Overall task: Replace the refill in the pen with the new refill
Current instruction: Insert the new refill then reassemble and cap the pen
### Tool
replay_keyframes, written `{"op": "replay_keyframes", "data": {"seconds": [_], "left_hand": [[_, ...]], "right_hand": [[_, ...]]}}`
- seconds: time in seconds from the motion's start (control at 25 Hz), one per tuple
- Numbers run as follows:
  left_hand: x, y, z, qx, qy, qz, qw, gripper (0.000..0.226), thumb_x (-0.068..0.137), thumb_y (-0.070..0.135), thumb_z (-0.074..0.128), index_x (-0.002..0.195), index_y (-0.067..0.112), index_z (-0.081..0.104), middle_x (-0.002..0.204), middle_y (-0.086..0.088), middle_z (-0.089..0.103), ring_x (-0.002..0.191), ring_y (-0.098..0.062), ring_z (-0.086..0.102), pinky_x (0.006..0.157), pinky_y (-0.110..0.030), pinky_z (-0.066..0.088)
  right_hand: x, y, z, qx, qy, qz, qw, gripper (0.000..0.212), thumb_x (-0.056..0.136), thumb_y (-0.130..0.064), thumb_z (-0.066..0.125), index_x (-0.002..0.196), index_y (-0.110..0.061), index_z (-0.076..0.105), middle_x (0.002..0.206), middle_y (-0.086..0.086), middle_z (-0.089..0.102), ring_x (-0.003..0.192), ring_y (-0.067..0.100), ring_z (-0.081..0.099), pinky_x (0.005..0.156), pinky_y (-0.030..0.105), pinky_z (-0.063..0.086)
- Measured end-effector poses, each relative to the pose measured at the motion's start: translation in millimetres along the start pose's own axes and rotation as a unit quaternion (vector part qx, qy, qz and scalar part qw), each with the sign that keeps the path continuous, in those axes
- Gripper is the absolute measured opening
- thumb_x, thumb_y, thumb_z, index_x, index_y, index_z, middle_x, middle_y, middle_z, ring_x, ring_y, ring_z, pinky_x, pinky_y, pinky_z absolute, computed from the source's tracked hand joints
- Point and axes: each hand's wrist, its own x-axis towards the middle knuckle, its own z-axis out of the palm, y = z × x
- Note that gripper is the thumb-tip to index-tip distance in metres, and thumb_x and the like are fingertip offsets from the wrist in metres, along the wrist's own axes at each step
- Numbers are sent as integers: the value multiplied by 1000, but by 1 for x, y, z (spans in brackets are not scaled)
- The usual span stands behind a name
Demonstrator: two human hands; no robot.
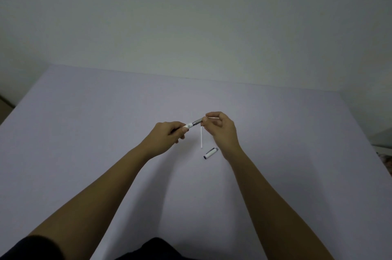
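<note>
Pale lilac table [84, 132], plain grey wall [191, 26] behind.

One pen [192, 124], two refills [201, 137], one cap [210, 153]

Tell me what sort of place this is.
Probably a plain indoor room with a work table set into a corner: a bare pale table meets blank walls behind and to the right. Only pen parts lie on it, a cap and a refill.

Both bare forearms reach forward and converge. The left hand [167, 132] is closed in a fist-like grip, thumb on top. The right hand [220, 128] is raised, fingers curled, thumb and forefinger pinched together.
</note>
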Motion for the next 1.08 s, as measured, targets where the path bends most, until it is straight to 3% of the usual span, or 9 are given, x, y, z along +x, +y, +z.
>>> {"op": "replay_keyframes", "data": {"seconds": [0.12,0.24,0.32,0.44,0.6,0.76,0.92,1.08], "left_hand": [[0,1,-1,4,0,3,1000,26,96,29,46,105,15,66,87,0,68,67,-6,58,61,-14,43],[-2,-2,-3,14,-1,12,1000,27,96,30,46,103,14,68,88,-5,70,70,-16,60,66,-24,47],[-4,-3,-3,20,1,18,1000,28,95,32,47,100,14,68,88,-8,71,74,-24,62,68,-28,49],[-6,-2,-4,24,-3,27,999,31,95,35,47,100,14,68,88,-8,71,77,-26,63,71,-33,52],[-6,0,-6,36,8,34,999,32,95,35,45,97,13,68,87,-14,70,77,-29,62,73,-42,53],[-6,1,-10,38,13,37,998,31,95,35,46,97,13,68,86,-12,71,76,-30,63,72,-42,53],[-8,1,-12,46,5,48,998,32,94,36,46,95,13,68,85,-11,70,75,-27,62,71,-42,52],[-10,3,-13,57,0,59,997,31,94,34,47,93,12,69,83,-11,70,75,-28,61,71,-43,51]], "right_hand": [[-3,-2,4,-4,-19,-6,1000,10,86,-19,63,96,-17,65,88,1,71,75,-3,68,66,6,48],[-2,-3,4,-51,-24,-8,998,8,85,-24,64,87,-17,66,82,2,71,77,8,69,76,20,54],[-1,-4,3,-89,-25,-9,996,19,84,-30,64,85,-12,66,76,3,70,74,13,68,80,28,56],[-1,-8,4,-125,-17,-3,992,31,84,-39,63,81,-9,67,70,1,69,67,10,67,77,29,57],[-2,-11,7,-50,-26,5,998,15,83,-33,65,87,-19,66,83,3,71,80,13,70,86,30,55],[-2,-12,2,-28,-74,5,997,12,80,-20,69,92,-22,69,93,8,73,93,17,69,90,30,52],[-4,-15,-1,-49,-81,10,995,12,81,-24,69,88,-15,68,82,6,71,83,15,68,84,29,54],[-4,-20,-4,-117,-80,-41,989,13,79,-25,70,90,-18,67,83,-3,70,80,6,67,78,17,53]]}}
